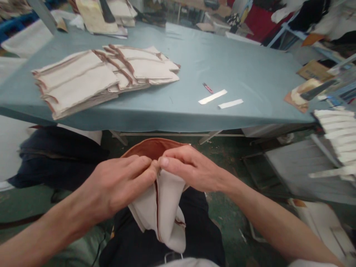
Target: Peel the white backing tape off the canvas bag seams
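Both my hands grip one cream cloth bag (167,207) with brown trim, held over my lap in front of the table. My left hand (119,185) pinches its top edge from the left, fingers closed. Thumb and fingers of my right hand (189,167) pinch the same edge from the right, and the fingertips of both hands meet at the brown seam. The bag's brown-lined opening (151,147) arches up behind my fingers, and its body hangs down toward my dark trousers.
A grey-blue table (244,70) stands ahead with stacks of similar cream bags (97,74) at its left. Two white strips (213,96) and a small red tool (207,88) lie near its front edge. White folded pieces (338,129) sit on a rack at right.
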Demonstrator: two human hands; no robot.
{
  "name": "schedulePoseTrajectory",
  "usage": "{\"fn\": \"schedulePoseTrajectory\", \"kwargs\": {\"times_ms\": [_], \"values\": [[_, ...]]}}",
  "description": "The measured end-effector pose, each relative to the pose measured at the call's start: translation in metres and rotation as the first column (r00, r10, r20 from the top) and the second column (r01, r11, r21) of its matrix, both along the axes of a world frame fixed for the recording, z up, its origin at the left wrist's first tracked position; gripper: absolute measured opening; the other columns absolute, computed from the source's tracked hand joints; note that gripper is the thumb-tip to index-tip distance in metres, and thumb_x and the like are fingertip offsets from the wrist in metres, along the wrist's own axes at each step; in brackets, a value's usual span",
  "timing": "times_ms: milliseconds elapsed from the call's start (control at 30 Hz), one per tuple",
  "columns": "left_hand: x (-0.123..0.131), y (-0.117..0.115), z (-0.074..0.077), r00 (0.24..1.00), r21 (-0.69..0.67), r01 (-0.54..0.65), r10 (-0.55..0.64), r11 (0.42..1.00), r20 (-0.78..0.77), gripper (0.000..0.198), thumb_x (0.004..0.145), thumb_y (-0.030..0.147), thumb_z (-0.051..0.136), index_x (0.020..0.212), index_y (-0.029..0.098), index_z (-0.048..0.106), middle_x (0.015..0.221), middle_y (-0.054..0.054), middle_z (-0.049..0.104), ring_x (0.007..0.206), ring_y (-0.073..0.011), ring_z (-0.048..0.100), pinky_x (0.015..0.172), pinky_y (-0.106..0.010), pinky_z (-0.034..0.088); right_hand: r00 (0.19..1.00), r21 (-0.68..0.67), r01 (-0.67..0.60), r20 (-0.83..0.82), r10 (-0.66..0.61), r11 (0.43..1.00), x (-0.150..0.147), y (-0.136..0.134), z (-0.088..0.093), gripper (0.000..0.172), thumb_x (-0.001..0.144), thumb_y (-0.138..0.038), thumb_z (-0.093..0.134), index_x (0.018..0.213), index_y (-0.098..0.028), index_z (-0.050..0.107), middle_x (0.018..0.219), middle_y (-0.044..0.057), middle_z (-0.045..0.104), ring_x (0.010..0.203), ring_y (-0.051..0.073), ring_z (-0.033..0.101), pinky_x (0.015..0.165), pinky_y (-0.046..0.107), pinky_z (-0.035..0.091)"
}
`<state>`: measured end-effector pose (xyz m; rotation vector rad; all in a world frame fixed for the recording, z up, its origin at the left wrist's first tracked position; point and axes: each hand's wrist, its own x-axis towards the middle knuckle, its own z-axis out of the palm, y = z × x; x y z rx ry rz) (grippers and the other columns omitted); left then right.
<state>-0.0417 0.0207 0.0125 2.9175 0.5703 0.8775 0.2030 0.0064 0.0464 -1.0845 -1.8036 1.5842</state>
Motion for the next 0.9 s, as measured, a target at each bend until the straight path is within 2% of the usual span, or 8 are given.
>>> {"fn": "schedulePoseTrajectory", "kwargs": {"times_ms": [167,333,433,533,633,767,833,900], "values": [[0.012,0.009,-0.007,0.999,0.185,0.046,-0.047,0.982,0.000,0.025,0.111,0.013,0.041,0.120,0.011,0.064,0.091,-0.007,0.076,0.078,-0.0195,0.073,0.069,-0.028,0.055,0.972,-0.309,0.087,-0.183,-0.149,0.947,-0.003,-0.004,-0.027,0.062,0.089,-0.075,0.068,0.069,-0.021,0.048,0.062,-0.007,0.038,0.055,0.007,0.030,0.049,0.024,0.020],[0.012,0.015,-0.012,0.993,0.180,0.092,-0.104,0.979,0.056,0.020,0.110,0.011,0.046,0.118,0.009,0.065,0.093,-0.010,0.078,0.079,-0.0193,0.074,0.073,-0.028,0.058,0.945,-0.357,0.130,-0.238,-0.225,0.925,-0.005,-0.011,-0.034,0.061,0.084,-0.075,0.075,0.073,-0.020,0.051,0.064,-0.007,0.045,0.054,0.007,0.035,0.049,0.021,0.027],[0.012,0.008,-0.014,0.987,0.117,0.046,-0.063,0.992,0.148,0.013,0.107,0.013,0.062,0.117,0.006,0.066,0.088,-0.009,0.078,0.077,-0.0169,0.074,0.073,-0.027,0.059,0.973,-0.191,0.136,-0.159,-0.167,0.972,0.000,-0.014,-0.027,0.051,0.096,-0.065,0.068,0.076,-0.020,0.052,0.062,-0.008,0.043,0.053,0.007,0.037,0.049,0.021,0.028],[0.012,0.004,-0.012,0.982,0.045,-0.038,0.029,0.998,0.187,0.014,0.104,0.018,0.070,0.114,0.009,0.066,0.085,-0.005,0.077,0.073,-0.0149,0.073,0.073,-0.026,0.058,0.998,0.178,0.069,-0.002,-0.070,0.982,0.008,-0.015,-0.020,0.036,0.107,-0.043,0.058,0.081,-0.019,0.059,0.065,-0.006,0.052,0.056,0.008,0.044,0.054,0.022,0.034],[0.009,0.006,-0.003,0.985,-0.080,0.015,-0.001,0.997,0.170,0.015,0.109,0.030,0.063,0.110,0.015,0.064,0.086,-0.003,0.076,0.071,-0.0135,0.072,0.067,-0.023,0.054,0.990,0.506,-0.045,0.139,-0.030,0.861,0.014,-0.015,-0.018,0.026,0.111,-0.028,0.050,0.091,-0.018,0.065,0.076,-0.001,0.067,0.063,0.009,0.056,0.063,0.021,0.042],[0.004,0.012,0.007,0.992,-0.401,0.123,-0.109,0.908,0.058,0.027,0.116,0.037,0.045,0.104,0.021,0.063,0.083,0.001,0.071,0.068,-0.0115,0.067,0.064,-0.023,0.048,0.960,0.676,-0.131,0.268,-0.076,0.725,0.015,-0.019,-0.019,0.027,0.113,-0.026,0.046,0.098,-0.018,0.066,0.083,0.003,0.076,0.072,0.011,0.068,0.068,0.021,0.048],[0.002,0.012,0.006,0.994,-0.399,0.098,-0.106,0.912,0.002,0.031,0.116,0.031,0.041,0.095,0.021,0.062,0.077,0.002,0.066,0.064,-0.0125,0.060,0.062,-0.026,0.043,0.955,0.707,-0.146,0.284,-0.089,0.692,0.013,-0.022,-0.020,0.029,0.113,-0.025,0.045,0.096,-0.018,0.067,0.082,0.003,0.077,0.073,0.012,0.071,0.069,0.021,0.050],[0.000,0.011,0.000,0.997,-0.245,0.067,-0.075,0.967,-0.021,0.035,0.115,0.028,0.043,0.084,0.022,0.058,0.070,0.003,0.058,0.060,-0.0141,0.052,0.059,-0.030,0.037,0.959,0.715,-0.144,0.271,-0.081,0.684,0.011,-0.025,-0.021,0.029,0.113,-0.024,0.044,0.096,-0.018,0.066,0.082,0.004,0.077,0.074,0.011,0.072,0.070,0.020,0.051]]}}
